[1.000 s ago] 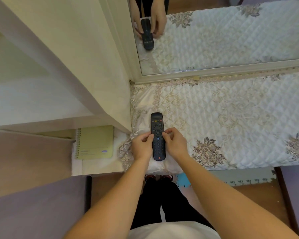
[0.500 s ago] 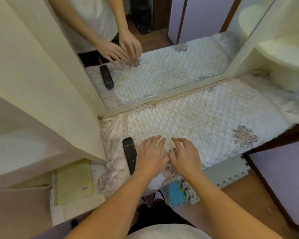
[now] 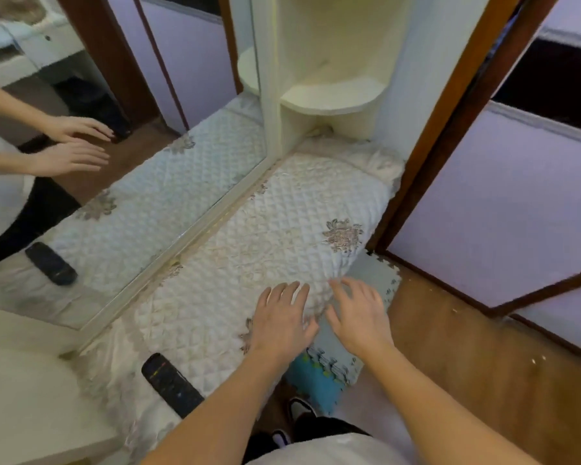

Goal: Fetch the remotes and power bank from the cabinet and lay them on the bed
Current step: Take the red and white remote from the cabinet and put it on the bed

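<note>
A black remote (image 3: 171, 385) lies on the white quilted bed cover (image 3: 282, 209) near its left front corner, partly hidden by my left forearm. My left hand (image 3: 282, 317) hovers flat over the cover's front edge, fingers spread, holding nothing. Just to its right, my right hand (image 3: 359, 313) is also spread and holds nothing. Both hands are well to the right of the remote. No power bank or second remote is in view.
A mirror (image 3: 121, 182) along the bed's left side reflects the hands and the remote. A cream corner shelf (image 3: 332, 95) stands at the bed's far end. Brown-framed lilac panels (image 3: 503, 203) are on the right. Foam mat tiles (image 3: 319, 374) lie on the wooden floor.
Both hands let go of the remote and moved right along the bed. My view has swung right, so the remote now sits at the lower left and the notebook is out of view.
</note>
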Tool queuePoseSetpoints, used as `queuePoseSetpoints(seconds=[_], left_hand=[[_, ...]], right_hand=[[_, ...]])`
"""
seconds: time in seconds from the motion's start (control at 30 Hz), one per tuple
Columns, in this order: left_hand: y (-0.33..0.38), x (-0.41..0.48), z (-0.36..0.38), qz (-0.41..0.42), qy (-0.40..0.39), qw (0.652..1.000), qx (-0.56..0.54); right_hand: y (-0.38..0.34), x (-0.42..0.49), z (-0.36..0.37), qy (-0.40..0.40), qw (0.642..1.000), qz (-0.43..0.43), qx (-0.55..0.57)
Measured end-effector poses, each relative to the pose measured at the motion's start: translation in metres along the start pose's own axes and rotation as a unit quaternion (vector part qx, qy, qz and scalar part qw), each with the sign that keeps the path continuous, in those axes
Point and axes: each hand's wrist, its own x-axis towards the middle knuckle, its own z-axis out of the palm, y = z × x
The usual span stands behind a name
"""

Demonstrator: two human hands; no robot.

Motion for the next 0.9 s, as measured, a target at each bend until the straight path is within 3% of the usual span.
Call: queuePoseSetpoints(seconds=[0.37, 0.6, 0.9], left_hand=[[0.067, -0.015, 0.001, 0.249, -0.063, 0.966, -0.012], [0.125, -0.054, 0.0, 0.382, -0.073, 0.92, -0.048], [0.202, -0.095, 0.003, 0.499, -0.083, 0.861, -0.051]], right_hand=[[0.019, -0.125, -0.02, 0.074, 0.966, 0.245, -0.039], [0.014, -0.219, -0.023, 0.114, 0.911, 0.394, -0.041], [0.026, -0.317, -0.046, 0.171, 0.841, 0.507, -0.081]])
